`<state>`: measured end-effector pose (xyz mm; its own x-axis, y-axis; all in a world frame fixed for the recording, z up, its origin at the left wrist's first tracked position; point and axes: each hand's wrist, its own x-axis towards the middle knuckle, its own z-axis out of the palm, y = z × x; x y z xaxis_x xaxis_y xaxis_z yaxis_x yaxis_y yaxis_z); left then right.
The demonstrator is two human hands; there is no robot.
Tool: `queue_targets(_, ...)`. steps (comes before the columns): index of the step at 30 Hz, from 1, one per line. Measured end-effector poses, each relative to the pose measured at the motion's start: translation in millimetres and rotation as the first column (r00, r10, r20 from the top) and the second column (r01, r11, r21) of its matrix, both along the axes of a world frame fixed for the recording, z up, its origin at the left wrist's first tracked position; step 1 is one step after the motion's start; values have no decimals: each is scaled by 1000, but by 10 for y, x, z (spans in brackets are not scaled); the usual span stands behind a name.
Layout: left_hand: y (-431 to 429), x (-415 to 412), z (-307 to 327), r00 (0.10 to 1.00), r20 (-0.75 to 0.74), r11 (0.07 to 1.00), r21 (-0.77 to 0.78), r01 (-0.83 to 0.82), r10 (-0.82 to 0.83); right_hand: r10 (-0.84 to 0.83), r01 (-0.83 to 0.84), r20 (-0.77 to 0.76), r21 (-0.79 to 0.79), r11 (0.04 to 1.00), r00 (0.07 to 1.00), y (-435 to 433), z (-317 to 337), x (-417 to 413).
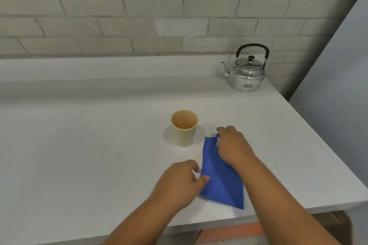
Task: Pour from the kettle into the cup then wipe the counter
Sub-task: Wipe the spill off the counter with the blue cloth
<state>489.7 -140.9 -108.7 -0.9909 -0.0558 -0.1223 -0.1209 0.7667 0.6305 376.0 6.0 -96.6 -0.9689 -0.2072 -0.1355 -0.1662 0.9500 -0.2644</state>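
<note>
A blue cloth (221, 183) lies on the white counter (79, 155) near its front edge. My right hand (232, 145) presses on the cloth's far end, fingers curled into the fabric. My left hand (181, 181) pinches the cloth's left edge between thumb and fingers. A cream cup (184, 128) stands upright just left of the cloth's far corner, with a little liquid at its bottom. The metal kettle (246, 71), with a black handle, sits at the back right of the counter, far from both hands.
A grey brick wall (139, 10) rises behind the counter, with a raised ledge along its foot. The counter's right edge runs diagonally past the kettle, and beyond it stands a pale panel (338, 85). The front edge lies just below the cloth.
</note>
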Motion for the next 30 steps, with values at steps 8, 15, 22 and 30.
queue_targets(8, -1218, -64, -311, 968, -207, 906, -366, -211, 142, -79, 81, -35, 42, 996, 996, -160, -541, 327)
queue_targets(15, -1364, -97, -532, 989, -124, 900, -416, -126, 81, 96, -95, -59, 21, 995, 994, -168, -600, 427)
queue_targets(22, -1370, -99, -541, 989, -123, 905, -407, -122, 78, 113, -116, -34, -81, 990, 993, -68, -559, 444)
queue_targets(30, -1373, -95, -560, 990, -122, 902, -417, -114, 69, 226, -219, 25, -165, 962, 974, -159, -521, 607)
